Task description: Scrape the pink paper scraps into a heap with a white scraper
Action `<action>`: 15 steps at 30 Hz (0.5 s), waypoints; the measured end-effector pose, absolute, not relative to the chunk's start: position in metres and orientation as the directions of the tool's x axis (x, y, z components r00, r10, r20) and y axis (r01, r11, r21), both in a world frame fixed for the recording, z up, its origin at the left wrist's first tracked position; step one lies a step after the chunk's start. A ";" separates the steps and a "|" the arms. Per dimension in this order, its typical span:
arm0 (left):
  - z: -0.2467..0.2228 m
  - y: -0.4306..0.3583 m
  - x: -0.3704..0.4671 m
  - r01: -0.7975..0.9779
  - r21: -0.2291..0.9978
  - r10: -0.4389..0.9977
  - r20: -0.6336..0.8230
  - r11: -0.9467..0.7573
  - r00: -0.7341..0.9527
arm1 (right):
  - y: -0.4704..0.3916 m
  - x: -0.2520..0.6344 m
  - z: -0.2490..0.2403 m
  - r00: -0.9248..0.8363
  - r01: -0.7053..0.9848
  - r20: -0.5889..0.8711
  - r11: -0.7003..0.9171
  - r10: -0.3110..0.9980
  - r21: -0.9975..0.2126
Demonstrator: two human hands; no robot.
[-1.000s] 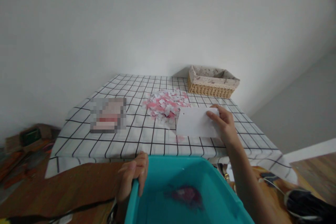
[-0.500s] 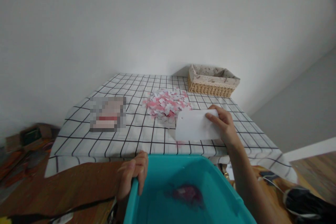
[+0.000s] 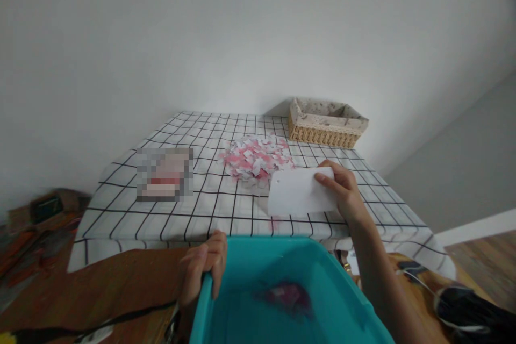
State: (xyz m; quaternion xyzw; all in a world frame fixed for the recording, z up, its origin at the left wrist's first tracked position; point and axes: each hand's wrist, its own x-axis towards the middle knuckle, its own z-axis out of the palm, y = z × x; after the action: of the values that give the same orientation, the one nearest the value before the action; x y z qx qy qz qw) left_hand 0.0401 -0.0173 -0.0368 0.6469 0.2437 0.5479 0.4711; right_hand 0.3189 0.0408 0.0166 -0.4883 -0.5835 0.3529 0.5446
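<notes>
Surface [image 3: 161, 223] under white cloth with black grid lines bears everything else. Teal plastic tub [image 3: 262, 244] sits before it, its rim gripped by the curled left hand [image 3: 203, 263]. Beige fabric-lined wicker basket [image 3: 324, 134] stands behind pink-and-white paper scraps [image 3: 256, 158]. White punched card [image 3: 298, 193] is pinched in the right hand [image 3: 342, 188].

Around the grip of my right hand [image 3: 343, 185], over a black-and-white checked cloth [image 3: 220, 215].
From my remote view, the pink-and-white heap of paper scraps [image 3: 258, 158] lies left of and beyond my grip; the rectangular tan woven basket with patterned fabric lining [image 3: 328, 131] sits behind it, near the wall [image 3: 242, 37]. Farther left lies a pixelated rectangular object [image 3: 165, 174]. Nearer me, below the cloth's edge, is the teal plastic tub [image 3: 268, 242], a blurry dark-pink thing [image 3: 287, 296] inside.
</notes>
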 end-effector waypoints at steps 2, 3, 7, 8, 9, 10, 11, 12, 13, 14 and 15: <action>-0.036 -0.017 0.040 -0.193 0.874 0.829 0.485 -0.446 0.278 | 0.041 0.320 0.017 0.079 0.182 0.283 0.265 0.956 -0.947; -0.036 -0.017 0.040 -0.191 0.871 0.828 0.490 -0.452 0.273 | 0.041 0.320 0.017 0.073 0.181 0.276 0.259 0.958 -0.949; -0.038 -0.017 0.041 -0.189 0.861 0.824 0.507 -0.472 0.252 | 0.039 0.320 0.018 -0.016 0.181 0.229 0.228 0.973 -0.957; -0.038 -0.016 0.041 -0.193 0.858 0.822 0.513 -0.476 0.248 | 0.039 0.321 0.018 -0.030 0.177 0.219 0.221 0.975 -0.959; -0.039 -0.016 0.042 -0.197 0.854 0.819 0.518 -0.481 0.247 | 0.039 0.321 0.018 -0.029 0.168 0.216 0.218 0.976 -0.961; -0.039 -0.016 0.042 -0.200 0.851 0.816 0.523 -0.485 0.247 | 0.039 0.321 0.018 -0.011 0.155 0.220 0.219 0.975 -0.963; -0.040 -0.015 0.042 -0.203 0.848 0.813 0.528 -0.489 0.247 | 0.040 0.321 0.018 0.021 0.139 0.229 0.224 0.973 -0.965; -0.040 -0.015 0.041 -0.205 0.847 0.810 0.530 -0.491 0.250 | 0.041 0.322 0.017 0.063 0.122 0.243 0.234 0.968 -0.965; -0.040 -0.015 0.041 -0.206 0.848 0.809 0.529 -0.489 0.255 | 0.042 0.322 0.017 0.109 0.107 0.255 0.244 0.961 -0.964; -0.040 -0.015 0.041 -0.205 0.850 0.810 0.525 -0.485 0.261 | 0.043 0.322 0.017 0.152 0.094 0.263 0.251 0.953 -0.963; -0.040 -0.015 0.041 -0.204 0.853 0.812 0.520 -0.480 0.266 | 0.045 0.323 0.016 0.190 0.085 0.264 0.252 0.946 -0.964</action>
State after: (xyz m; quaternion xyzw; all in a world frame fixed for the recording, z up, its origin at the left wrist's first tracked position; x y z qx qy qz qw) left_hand 0.0409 -0.0150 -0.0397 0.6534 0.2325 0.5594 0.4540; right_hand 0.3229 0.0451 0.0161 -0.4925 -0.5233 0.3623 0.5936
